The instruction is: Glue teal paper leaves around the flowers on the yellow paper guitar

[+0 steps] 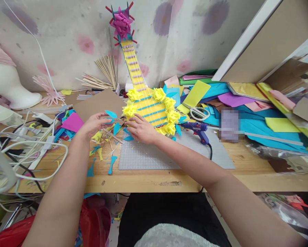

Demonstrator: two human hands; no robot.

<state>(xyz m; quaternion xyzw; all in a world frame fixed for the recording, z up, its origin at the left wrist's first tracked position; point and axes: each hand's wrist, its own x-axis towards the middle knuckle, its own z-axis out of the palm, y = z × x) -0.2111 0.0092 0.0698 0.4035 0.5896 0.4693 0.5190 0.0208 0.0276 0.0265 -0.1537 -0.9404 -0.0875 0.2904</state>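
A paper guitar [150,109] with a yellow body, blue stripes and white strings leans against the back wall. Yellow paper roses [172,116] and blue leaves edge its body, and a magenta flower [122,23] tops the head. At the body's lower left, my right hand [141,129] grips the edge with bent fingers; its fingertips are partly hidden. Just left of it, my left hand [98,124] has its fingers closed about a sprig of blue paper leaves [111,114], whose thin stem points toward the guitar.
A purple-blue glue gun [198,129] lies on the grey cutting mat [154,161]. Scissors [199,114] and coloured paper sheets [262,120] lie right. Paper scraps [112,164] litter the wooden table, with white cables [40,147] at left and bamboo sticks [106,70] behind.
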